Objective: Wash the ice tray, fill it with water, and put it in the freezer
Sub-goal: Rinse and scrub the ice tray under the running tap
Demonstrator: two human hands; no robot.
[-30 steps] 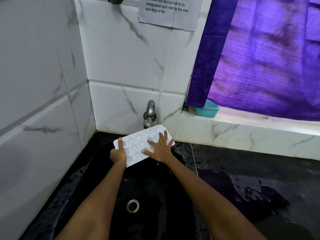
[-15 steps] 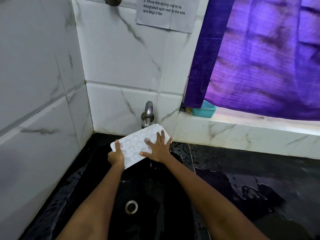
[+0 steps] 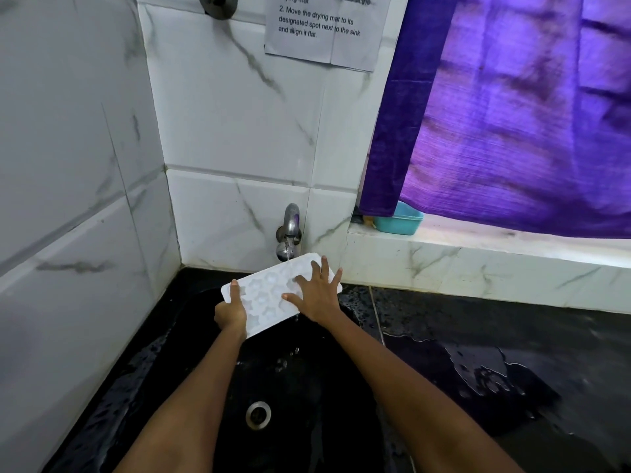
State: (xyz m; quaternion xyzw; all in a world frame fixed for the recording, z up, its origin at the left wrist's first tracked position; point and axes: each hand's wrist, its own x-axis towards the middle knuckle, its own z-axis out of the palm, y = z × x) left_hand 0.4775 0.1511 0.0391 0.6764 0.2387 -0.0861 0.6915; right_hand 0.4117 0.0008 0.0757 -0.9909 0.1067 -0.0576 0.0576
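A white ice tray (image 3: 269, 295) is held over the black sink (image 3: 191, 336), tilted with its far end raised toward the tap (image 3: 289, 230) on the marble-tiled wall. A thin stream of water (image 3: 288, 256) is seen falling from the spout onto the tray's far edge, and drops are seen falling off the tray's near edge into the basin. The tray's near-left corner is gripped by the left hand (image 3: 230, 314), whose grip is closed on it with the thumb laid across the top and the fingers curled beneath. The right hand (image 3: 316, 295) is laid flat on the tray's upper face, fingers spread wide and nothing clasped, with the palm over the right end. The drain (image 3: 258, 415) is seen in the bottom of the sink, between the two forearms. The dark tabletop (image 3: 478, 336) to the right of the sink is wetted with a pool of water. A teal tub (image 3: 399, 221) is set on the marble ledge behind it, partly hidden by a purple curtain (image 3: 512, 114). A printed paper notice (image 3: 324, 32) is fixed to the wall above the tap.
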